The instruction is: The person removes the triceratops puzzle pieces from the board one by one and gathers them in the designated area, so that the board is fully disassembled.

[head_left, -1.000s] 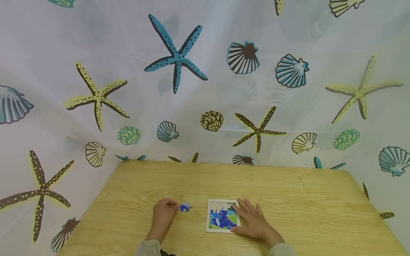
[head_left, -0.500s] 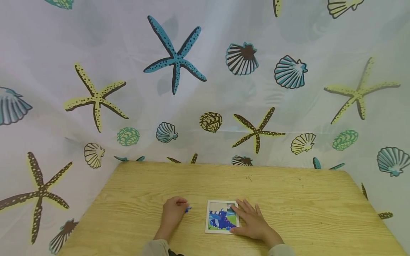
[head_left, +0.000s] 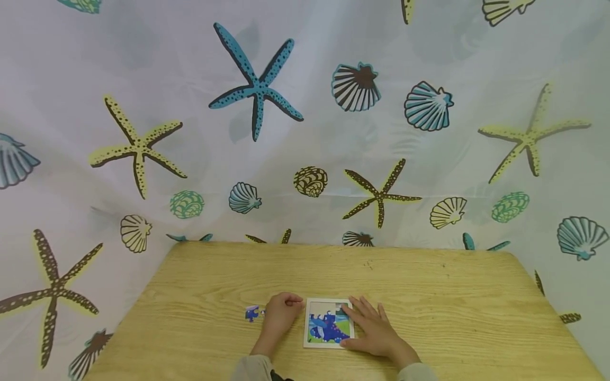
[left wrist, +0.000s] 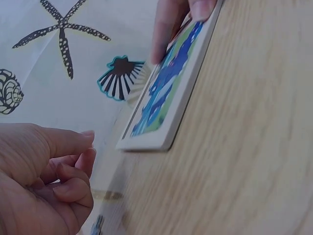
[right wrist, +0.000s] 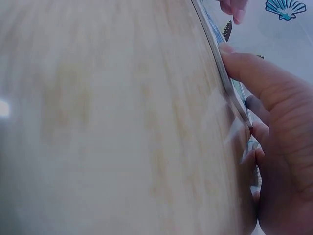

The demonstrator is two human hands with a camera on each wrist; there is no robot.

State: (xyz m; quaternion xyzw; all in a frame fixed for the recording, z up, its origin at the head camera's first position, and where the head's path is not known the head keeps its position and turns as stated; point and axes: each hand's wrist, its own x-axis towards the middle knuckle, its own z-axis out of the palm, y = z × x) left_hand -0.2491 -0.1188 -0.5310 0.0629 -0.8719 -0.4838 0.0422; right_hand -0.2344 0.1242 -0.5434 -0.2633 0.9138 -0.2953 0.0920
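Observation:
A small jigsaw puzzle in a white square frame lies on the table, with a blue cartoon animal on its picture; its upper left shows pale, bare backing. My left hand is at the frame's left side, fingers curled and thumb and index tips close together. In the left wrist view no piece shows between those left fingertips. Just left of that hand lies a blue puzzle piece, with another bit partly hidden by the hand. My right hand rests spread on the frame's right side, thumb at the lower right corner, index near the upper right.
Under everything is a light wood-grain table. A white curtain printed with starfish and shells hangs behind the table and along both sides.
My left hand has moved right, from beside the blue piece to the frame's left edge; a blue piece now shows on its left. The right hand has stayed on the frame.

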